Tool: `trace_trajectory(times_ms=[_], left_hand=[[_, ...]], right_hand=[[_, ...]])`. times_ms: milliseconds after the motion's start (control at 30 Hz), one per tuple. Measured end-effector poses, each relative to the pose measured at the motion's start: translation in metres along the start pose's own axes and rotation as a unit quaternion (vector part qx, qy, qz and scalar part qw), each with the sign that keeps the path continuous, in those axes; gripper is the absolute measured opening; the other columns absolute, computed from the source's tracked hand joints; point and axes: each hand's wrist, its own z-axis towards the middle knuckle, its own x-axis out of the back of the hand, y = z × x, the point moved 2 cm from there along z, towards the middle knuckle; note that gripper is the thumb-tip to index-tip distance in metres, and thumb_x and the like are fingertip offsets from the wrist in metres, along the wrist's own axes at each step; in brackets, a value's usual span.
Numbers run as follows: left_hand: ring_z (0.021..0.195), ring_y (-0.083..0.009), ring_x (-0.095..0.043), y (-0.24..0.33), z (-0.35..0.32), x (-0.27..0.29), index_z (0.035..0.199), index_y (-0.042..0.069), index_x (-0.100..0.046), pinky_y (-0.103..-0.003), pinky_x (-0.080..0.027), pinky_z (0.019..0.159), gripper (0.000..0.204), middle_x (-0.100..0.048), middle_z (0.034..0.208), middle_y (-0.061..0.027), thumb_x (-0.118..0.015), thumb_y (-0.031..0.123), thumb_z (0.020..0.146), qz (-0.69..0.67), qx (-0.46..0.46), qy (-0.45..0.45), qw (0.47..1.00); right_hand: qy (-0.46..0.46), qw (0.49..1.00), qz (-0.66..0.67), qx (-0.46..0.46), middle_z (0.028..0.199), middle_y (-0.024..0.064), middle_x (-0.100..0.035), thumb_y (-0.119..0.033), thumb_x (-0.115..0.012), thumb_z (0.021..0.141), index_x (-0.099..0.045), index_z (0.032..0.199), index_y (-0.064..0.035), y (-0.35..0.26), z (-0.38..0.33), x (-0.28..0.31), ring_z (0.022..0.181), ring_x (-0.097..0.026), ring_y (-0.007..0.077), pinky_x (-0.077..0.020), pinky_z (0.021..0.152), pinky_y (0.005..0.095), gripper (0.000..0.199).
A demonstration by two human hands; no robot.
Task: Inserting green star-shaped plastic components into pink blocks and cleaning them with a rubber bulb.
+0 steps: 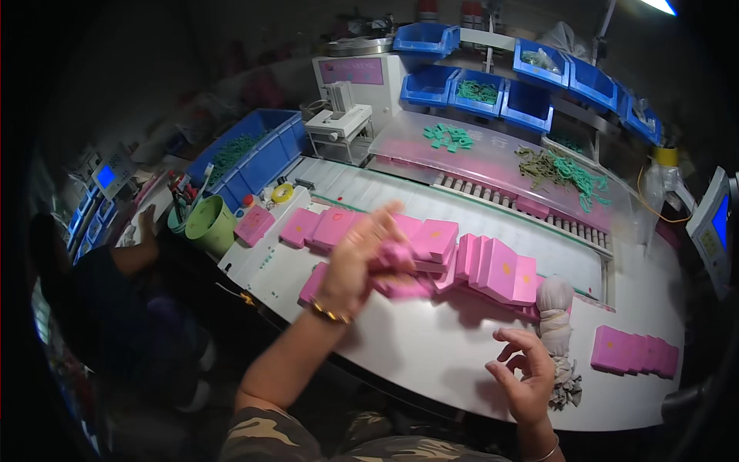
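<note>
My left hand (356,258) is smeared by motion over the middle of the table. A blurred pink block (404,286) moves with it, gripped at the fingers, which are partly hidden. Around it a row of flat pink blocks (435,240) with small yellow marks runs across the table. Several more lean against each other in a tilted stack (496,269) to the right. Nearer to me, my right hand (527,373) is raised with fingers curved and apart from the thumb, holding nothing. Just beside it lies a tied, whitish cloth bundle (554,304) with a ragged end.
Overlapping pink blocks (633,353) lie at the far right. Behind are a roller strip (500,202), a clear cover (493,158) bearing green pieces, and blue bins (527,104). A green cup (209,227) stands left; another person's arm (138,250) shows beyond.
</note>
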Motion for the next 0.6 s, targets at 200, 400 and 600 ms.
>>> trace_trajectory(times_ms=[200, 400, 600], left_hand=[[0.086, -0.0075, -0.059, -0.083, -0.039, -0.084, 0.130, 0.002, -0.055, -0.022, -0.049, 0.079, 0.040, -0.062, 0.091, -0.0011, -0.056, 0.028, 0.100, -0.020, 0.158, -0.121, 0.980], [0.111, -0.0169, -0.058, -0.107, -0.051, -0.103, 0.133, -0.004, -0.048, -0.031, -0.047, 0.097, 0.057, -0.061, 0.118, -0.0120, -0.045, 0.044, 0.102, -0.123, 0.201, -0.120, 0.964], [0.099, -0.0181, -0.061, -0.120, -0.043, -0.102, 0.134, -0.001, -0.046, -0.031, -0.050, 0.089, 0.072, -0.061, 0.107, -0.0116, -0.038, 0.061, 0.097, -0.059, 0.260, -0.166, 0.949]], right_hand=[[0.015, 0.862, -0.314, 0.399, 0.104, 0.0083, -0.059, -0.008, -0.081, 0.067, -0.068, 0.110, -0.0088, -0.025, -0.011, -0.010, 0.092, -0.058, 0.0237, -0.0490, 0.077, 0.0338, 0.044], [0.002, 0.881, -0.273, 0.386, 0.109, 0.0131, -0.066, 0.003, -0.067, 0.068, -0.068, 0.109, -0.0037, -0.018, -0.006, -0.001, 0.092, -0.065, 0.0285, -0.0521, 0.078, 0.0375, 0.042], [-0.001, 0.850, -0.328, 0.412, 0.117, 0.0105, -0.068, -0.005, -0.065, 0.073, -0.068, 0.111, -0.0036, -0.016, -0.012, 0.008, 0.098, -0.066, 0.0241, -0.0528, 0.082, 0.0344, 0.038]])
